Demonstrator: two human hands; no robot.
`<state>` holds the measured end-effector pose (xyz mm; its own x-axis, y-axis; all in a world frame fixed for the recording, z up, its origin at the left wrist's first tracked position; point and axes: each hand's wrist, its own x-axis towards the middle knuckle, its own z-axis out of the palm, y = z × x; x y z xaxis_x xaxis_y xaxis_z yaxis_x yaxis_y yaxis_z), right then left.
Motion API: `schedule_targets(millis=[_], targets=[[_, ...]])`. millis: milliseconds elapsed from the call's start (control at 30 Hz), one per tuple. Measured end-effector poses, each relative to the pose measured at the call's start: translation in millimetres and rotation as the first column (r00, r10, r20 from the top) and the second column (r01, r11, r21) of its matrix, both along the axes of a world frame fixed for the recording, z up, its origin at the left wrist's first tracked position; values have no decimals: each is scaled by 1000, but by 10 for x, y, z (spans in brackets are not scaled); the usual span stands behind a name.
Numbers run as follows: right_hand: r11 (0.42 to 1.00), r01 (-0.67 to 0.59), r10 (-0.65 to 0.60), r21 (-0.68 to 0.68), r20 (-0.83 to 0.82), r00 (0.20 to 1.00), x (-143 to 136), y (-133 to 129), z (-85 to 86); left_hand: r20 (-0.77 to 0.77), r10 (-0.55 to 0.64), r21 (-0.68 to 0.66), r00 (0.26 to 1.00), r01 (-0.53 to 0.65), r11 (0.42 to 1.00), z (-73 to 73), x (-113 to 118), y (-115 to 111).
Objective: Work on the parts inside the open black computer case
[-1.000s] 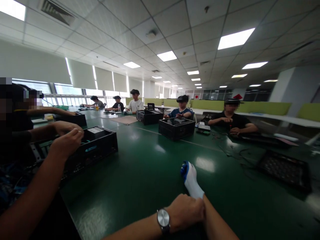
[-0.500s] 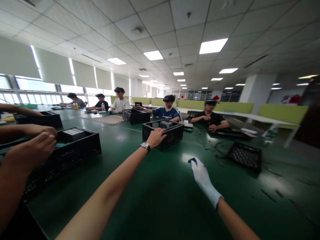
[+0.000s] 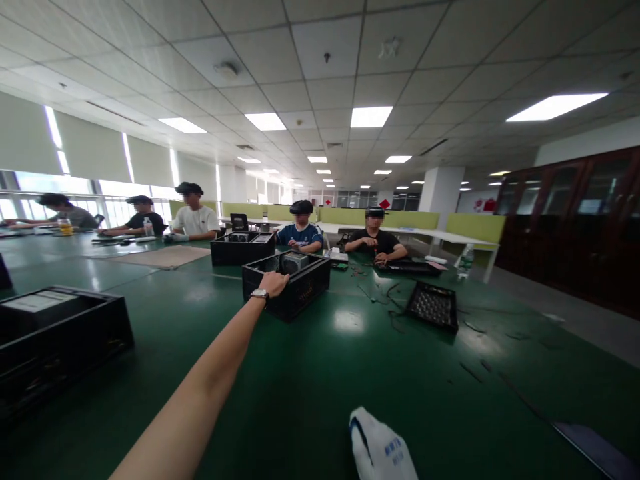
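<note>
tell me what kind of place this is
Probably an open-plan office used as an assembly workshop: a long green table, black crates of parts, and seated people working under ceiling panel lights.

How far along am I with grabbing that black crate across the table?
Done: your left arm is stretched out and the left hand is on the near rim of the black crate. In hand: only that rim contact; the gloved right hand lies on the green table. Left: the crate sits far from you, not pulled in.
</note>
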<state>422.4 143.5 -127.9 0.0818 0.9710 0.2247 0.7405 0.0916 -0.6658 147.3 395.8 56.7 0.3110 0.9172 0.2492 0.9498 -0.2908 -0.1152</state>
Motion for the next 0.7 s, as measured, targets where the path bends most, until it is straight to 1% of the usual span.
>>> schedule_targets(millis=[67, 133, 200, 233, 267, 300, 333, 367, 400, 433, 467, 500, 533, 567, 600, 667, 700], targets=[[998, -46, 46, -39, 2, 999, 114, 46, 104, -14, -17, -1, 1000, 17, 1000, -53, 91, -292], [998, -36, 38, -50, 40, 998, 348, 131, 195, -11, -39, 1, 999, 39, 999, -113, 203, -701], [999, 40, -38, -13, 106, 994, 647, 212, 331, 4, -82, -11, 997, 82, 997, -140, 320, -1218], [997, 70, -72, 18, 143, 987, 791, 233, 439, 20, -124, -44, 992, 124, 991, -125, 370, -1497], [994, 85, -95, 65, 176, 980, 912, 234, 582, 49, -201, -107, 978, 205, 973, -86, 409, -1770], [989, 72, -97, 126, 205, 974, 997, 212, 758, 146, -333, -239, 932, 360, 902, -25, 434, -2019], [979, 23, -71, 205, 232, 970, 1035, 165, 961, 261, -419, -392, 869, 493, 777, 51, 440, -2229], [956, -52, -26, 288, 262, 965, 1022, 99, 1181, 362, -467, -488, 807, 591, 642, 129, 428, -2386], [922, -156, 42, 354, 309, 950, 956, 19, 1401, 434, -493, -533, 754, 656, 534, 194, 399, -2483], [878, -269, 116, 396, 369, 922, 843, -67, 1609, 451, -515, -539, 729, 682, 494, 231, 356, -2521], [833, -385, 199, 398, 434, 879, 694, -151, 1789, 419, -544, -517, 727, 683, 516, 233, 307, -2508], [792, -489, 274, 366, 502, 820, 522, -224, 1932, 352, -569, -480, 743, 665, 572, 197, 258, -2455], [764, -567, 330, 308, 569, 753, 341, -281, 2035, 270, -580, -447, 768, 634, 631, 128, 216, -2378], [754, -616, 365, 229, 634, 682, 164, -319, 2097, 189, -579, -435, 793, 596, 675, 39, 185, -2289], [760, -634, 380, 141, 696, 610, 0, -337, 2125, 117, -571, -446, 812, 557, 701, -58, 168, -2201], [790, -613, 390, -34, 799, 458, -263, -320, 2115, -10, -574, -498, 819, 494, 713, -227, 177, -2056], [793, -599, 407, -113, 830, 382, -359, -293, 2096, -71, -592, -521, 803, 476, 708, -284, 197, -2006]])
